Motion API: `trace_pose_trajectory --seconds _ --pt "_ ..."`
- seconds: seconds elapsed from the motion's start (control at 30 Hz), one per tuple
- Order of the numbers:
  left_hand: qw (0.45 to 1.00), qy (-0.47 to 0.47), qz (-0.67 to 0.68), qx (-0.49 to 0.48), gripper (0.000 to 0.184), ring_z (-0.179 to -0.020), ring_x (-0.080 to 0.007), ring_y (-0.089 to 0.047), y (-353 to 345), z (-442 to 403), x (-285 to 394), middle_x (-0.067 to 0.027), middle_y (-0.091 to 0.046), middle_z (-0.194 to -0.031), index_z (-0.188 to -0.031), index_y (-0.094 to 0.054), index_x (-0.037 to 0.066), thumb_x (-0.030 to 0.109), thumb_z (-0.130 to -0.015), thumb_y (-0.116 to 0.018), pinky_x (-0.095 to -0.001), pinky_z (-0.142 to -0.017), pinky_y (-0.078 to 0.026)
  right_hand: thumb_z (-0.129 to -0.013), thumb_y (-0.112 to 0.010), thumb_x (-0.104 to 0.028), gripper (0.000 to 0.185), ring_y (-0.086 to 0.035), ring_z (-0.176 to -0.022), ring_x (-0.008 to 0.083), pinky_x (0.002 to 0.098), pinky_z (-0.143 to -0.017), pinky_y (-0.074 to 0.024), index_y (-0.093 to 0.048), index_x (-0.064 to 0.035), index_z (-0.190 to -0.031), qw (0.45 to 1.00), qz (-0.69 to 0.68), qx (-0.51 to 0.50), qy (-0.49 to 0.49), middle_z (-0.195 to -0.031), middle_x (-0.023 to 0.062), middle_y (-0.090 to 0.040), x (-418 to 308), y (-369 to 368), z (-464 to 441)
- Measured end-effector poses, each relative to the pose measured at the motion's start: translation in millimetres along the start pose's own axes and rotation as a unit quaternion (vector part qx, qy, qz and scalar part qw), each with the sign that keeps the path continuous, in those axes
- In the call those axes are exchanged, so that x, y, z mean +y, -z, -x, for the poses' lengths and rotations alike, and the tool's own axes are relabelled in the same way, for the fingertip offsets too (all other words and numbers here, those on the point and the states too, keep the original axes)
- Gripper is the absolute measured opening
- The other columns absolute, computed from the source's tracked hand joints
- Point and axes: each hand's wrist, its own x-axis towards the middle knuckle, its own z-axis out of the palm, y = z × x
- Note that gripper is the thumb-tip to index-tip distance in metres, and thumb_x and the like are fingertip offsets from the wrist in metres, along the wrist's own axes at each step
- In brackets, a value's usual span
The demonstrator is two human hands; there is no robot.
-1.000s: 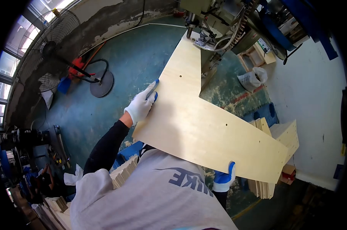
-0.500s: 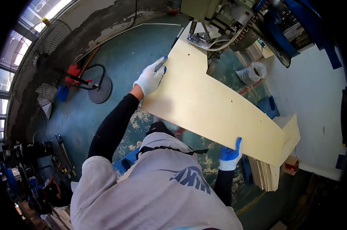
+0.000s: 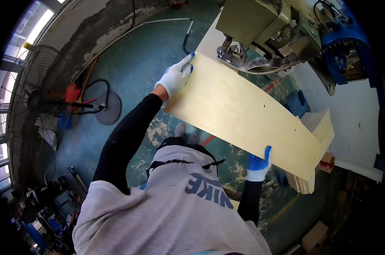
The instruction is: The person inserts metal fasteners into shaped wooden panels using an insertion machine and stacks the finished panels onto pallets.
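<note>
A large pale plywood panel (image 3: 235, 114) with a curved far edge and small drilled holes spans the space before me. My left hand (image 3: 175, 76), in a white glove with blue coating, grips its left edge, fingers over the top face. On the near edge, toward the right end, my right hand (image 3: 259, 165) holds the panel with the thumb on top and the other fingers hidden underneath. The panel's far end lies beneath the head of a green machine (image 3: 254, 21), whose metal foot (image 3: 231, 55) is close over the wood; whether they touch I cannot tell.
A stack of cut plywood pieces (image 3: 301, 183) stands at the right, under the panel's end. A blue container (image 3: 297, 103) is by the white wall. To the left are a standing fan (image 3: 35, 100) and its round base (image 3: 108, 108). Blue machine parts (image 3: 350, 46) hang upper right.
The panel has shifted under the machine head, so its notch and nearest hole are now mostly covered. Both hands keep their hold. My view has turned slightly, bringing the machine further in.
</note>
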Motion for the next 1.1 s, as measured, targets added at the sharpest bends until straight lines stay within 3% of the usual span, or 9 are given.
trace_pose_trajectory --seconds 0.07,0.2,0.33,0.37,0.43,0.57,0.67,0.77,1.1 --pt "0.996 0.081 0.018 -0.043 0.046 -0.125 -0.0276 -0.058 7.4 18.3 13.9 -0.0186 -0.057 -0.141 -0.147 -0.045 0.007 0.021 -0.104 -0.049 -0.0299 -0.104 -0.041 -0.102 -0.057 -0.032 0.038 -0.066 -0.110 0.0228 0.0371 -0.080 -0.0613 -0.056 -0.0070 -0.131 1.000 0.010 0.001 -0.006 -0.126 0.0097 -0.065 -1.9 9.8 4.2" --pt "0.999 -0.027 -0.013 0.013 0.047 -0.128 -0.0280 -0.056 -2.0 13.9 -18.4 -0.0191 -0.054 -0.144 -0.149 -0.043 0.006 0.021 -0.104 -0.049 -0.0305 -0.106 -0.040 -0.102 -0.056 -0.031 0.037 -0.066 -0.111 0.0241 0.0401 -0.084 -0.0618 -0.056 -0.0083 -0.131 0.999 0.034 -0.009 -0.013 -0.128 0.0101 -0.065 1.4 9.9 17.9" --pt "0.998 -0.039 -0.040 0.005 0.048 -0.125 -0.0302 -0.057 -3.4 6.0 -20.0 -0.0211 -0.055 -0.141 -0.150 -0.041 0.010 0.022 -0.104 -0.048 -0.0312 -0.104 -0.041 -0.103 -0.054 -0.031 0.038 -0.064 -0.116 0.0251 0.0413 -0.089 -0.0603 -0.055 -0.0086 -0.134 0.999 -0.015 -0.009 -0.028 -0.131 0.0108 -0.063 5.8 19.3 9.1" --pt "0.998 -0.040 -0.052 0.004 0.048 -0.119 -0.0304 -0.060 -3.3 9.3 -20.9 -0.0218 -0.057 -0.137 -0.150 -0.041 0.011 0.023 -0.104 -0.048 -0.0314 -0.101 -0.043 -0.103 -0.054 -0.031 0.039 -0.064 -0.117 0.0253 0.0416 -0.090 -0.0601 -0.054 -0.0086 -0.135 0.999 -0.023 -0.019 -0.035 -0.133 0.0110 -0.062 5.8 24.5 10.2" --pt "0.998 0.014 -0.059 -0.035 0.048 -0.088 -0.0286 -0.066 3.0 28.8 -6.9 -0.0237 -0.065 -0.120 -0.151 -0.041 0.017 0.024 -0.104 -0.047 -0.0337 -0.086 -0.049 -0.104 -0.053 -0.031 0.042 -0.061 -0.120 0.0259 0.0426 -0.092 -0.0592 -0.051 -0.0081 -0.139 0.999 -0.021 -0.028 -0.039 -0.137 0.0124 -0.059 5.7 26.0 20.6" --pt "0.990 -0.121 -0.064 0.046 0.048 -0.070 -0.0259 -0.060 -14.9 27.4 -32.7 -0.0216 -0.066 -0.094 -0.151 -0.040 0.018 0.023 -0.104 -0.048 -0.0364 -0.074 -0.050 -0.104 -0.053 -0.030 0.043 -0.059 -0.124 0.0267 0.0437 -0.096 -0.0564 -0.050 -0.0068 -0.139 0.999 -0.007 -0.022 -0.030 -0.138 0.0129 -0.057 6.8 34.7 29.5" --pt "0.996 0.015 -0.080 -0.040 0.049 -0.097 -0.0423 -0.065 0.5 32.0 6.8 -0.0278 -0.065 -0.110 -0.151 -0.039 0.020 0.026 -0.103 -0.046 -0.0450 -0.084 -0.049 -0.104 -0.054 -0.029 0.045 -0.055 -0.128 0.0278 0.0422 -0.101 -0.0525 -0.048 -0.0054 -0.141 0.999 -0.013 -0.015 -0.038 -0.142 0.0125 -0.054 3.3 39.2 24.4" --pt "0.993 -0.060 -0.099 0.013 0.049 -0.069 -0.0283 -0.060 -10.9 31.7 -19.0 -0.0221 -0.065 -0.090 -0.151 -0.040 0.018 0.023 -0.103 -0.048 -0.0377 -0.072 -0.049 -0.103 -0.055 -0.030 0.045 -0.056 -0.126 0.0274 0.0414 -0.097 -0.0544 -0.049 -0.0060 -0.141 0.999 0.002 -0.020 -0.046 -0.140 0.0123 -0.056 -4.6 30.8 29.1" --pt "0.995 -0.043 -0.085 0.001 0.050 -0.076 -0.0284 -0.060 -12.6 23.9 -26.4 -0.0219 -0.064 -0.094 -0.153 -0.037 0.020 0.025 -0.104 -0.047 -0.0370 -0.076 -0.048 -0.102 -0.057 -0.029 0.041 -0.062 -0.118 0.0237 0.0372 -0.091 -0.0570 -0.052 -0.0059 -0.136 0.997 0.028 -0.032 -0.068 -0.133 0.0106 -0.061 3.9 34.9 10.8"
